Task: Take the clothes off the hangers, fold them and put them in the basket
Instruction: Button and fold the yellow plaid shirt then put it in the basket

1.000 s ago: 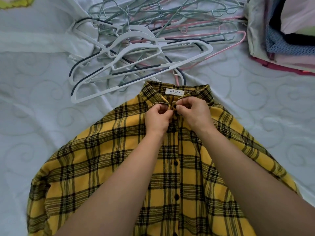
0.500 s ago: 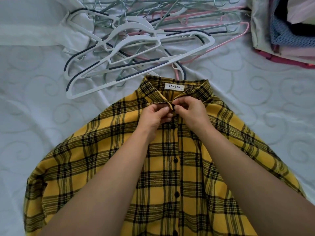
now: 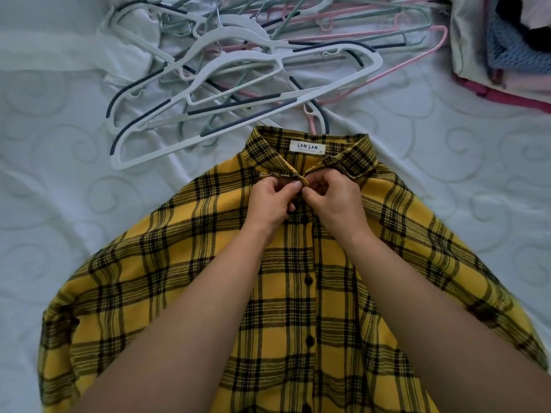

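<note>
A yellow and black plaid shirt (image 3: 167, 278) lies front up on the white bed, collar away from me, its black buttons fastened down the front. My left hand (image 3: 272, 201) and my right hand (image 3: 334, 201) meet at the top of the placket just below the collar. Both pinch the fabric there, fingertips touching each other. A white label reading LAN LAN shows inside the collar (image 3: 307, 146). Whatever sits between my fingertips is hidden by them.
A pile of empty hangers (image 3: 238, 73), white, pink and green, lies just beyond the collar. A basket (image 3: 465, 52) with folded clothes stands at the top right. White cloth (image 3: 59, 52) is bunched at the top left. The patterned bed sheet (image 3: 447, 174) lies on both sides.
My hands stay at the collar and their fingers shift slightly on the fabric. The shirt has not moved on the bed.
</note>
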